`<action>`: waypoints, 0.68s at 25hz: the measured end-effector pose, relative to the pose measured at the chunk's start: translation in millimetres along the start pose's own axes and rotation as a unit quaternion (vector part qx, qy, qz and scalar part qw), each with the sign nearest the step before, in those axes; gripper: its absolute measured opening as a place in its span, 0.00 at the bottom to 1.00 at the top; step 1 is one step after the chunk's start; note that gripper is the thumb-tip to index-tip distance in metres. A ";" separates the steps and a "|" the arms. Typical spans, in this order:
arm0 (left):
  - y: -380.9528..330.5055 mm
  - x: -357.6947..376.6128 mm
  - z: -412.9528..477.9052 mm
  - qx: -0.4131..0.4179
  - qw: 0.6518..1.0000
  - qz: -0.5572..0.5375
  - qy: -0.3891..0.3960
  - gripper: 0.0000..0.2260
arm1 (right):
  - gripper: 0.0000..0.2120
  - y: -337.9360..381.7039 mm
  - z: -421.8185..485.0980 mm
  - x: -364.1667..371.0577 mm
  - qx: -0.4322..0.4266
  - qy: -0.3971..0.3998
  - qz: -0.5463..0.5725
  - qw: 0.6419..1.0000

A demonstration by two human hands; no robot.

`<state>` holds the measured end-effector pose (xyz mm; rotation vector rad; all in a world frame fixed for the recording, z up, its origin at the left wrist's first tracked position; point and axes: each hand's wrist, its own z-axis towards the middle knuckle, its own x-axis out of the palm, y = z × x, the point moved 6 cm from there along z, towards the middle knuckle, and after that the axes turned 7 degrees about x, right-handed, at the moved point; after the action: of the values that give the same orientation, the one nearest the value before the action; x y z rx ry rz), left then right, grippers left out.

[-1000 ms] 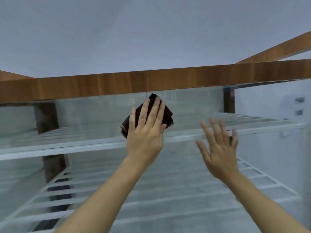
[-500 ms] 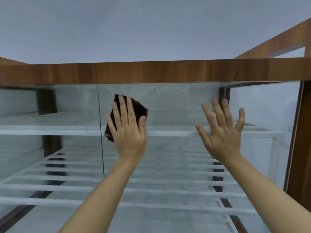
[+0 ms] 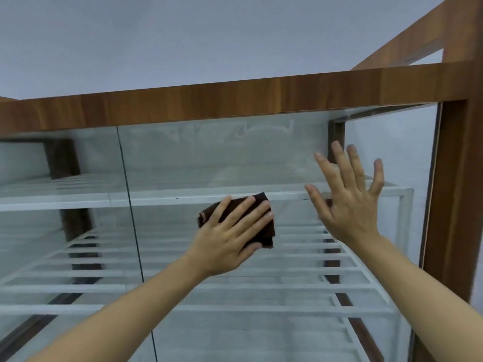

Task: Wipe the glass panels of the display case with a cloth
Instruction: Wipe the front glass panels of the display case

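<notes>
The display case has a wooden frame and glass front panels, with a vertical seam between two panes at the left of centre. My left hand lies flat with straight fingers on a folded dark brown cloth, pressing it against the right pane at mid height. Part of the cloth is hidden under my fingers. My right hand is spread flat, fingers straight, on the same pane to the right of the cloth.
White slatted shelves sit behind the glass. The wooden right post of the case stands close to my right hand. Streaks show on the upper glass. A plain pale wall rises above the case.
My left hand has slid the cloth to the right and down, away from the pane seam and toward my right hand. My right hand stays spread on the glass.
</notes>
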<state>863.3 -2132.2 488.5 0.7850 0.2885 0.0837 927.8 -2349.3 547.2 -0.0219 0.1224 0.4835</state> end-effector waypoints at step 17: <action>20.9 -15.8 111.8 -0.272 0.958 -0.032 -0.090 0.27 | 0.30 -57.9 -4.1 -9.4 0.014 0.027 -0.028 0.999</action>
<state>881.0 -2196.9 581.8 0.2325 0.1072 0.0274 946.1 -2405.0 543.8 -0.0110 0.1808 0.4250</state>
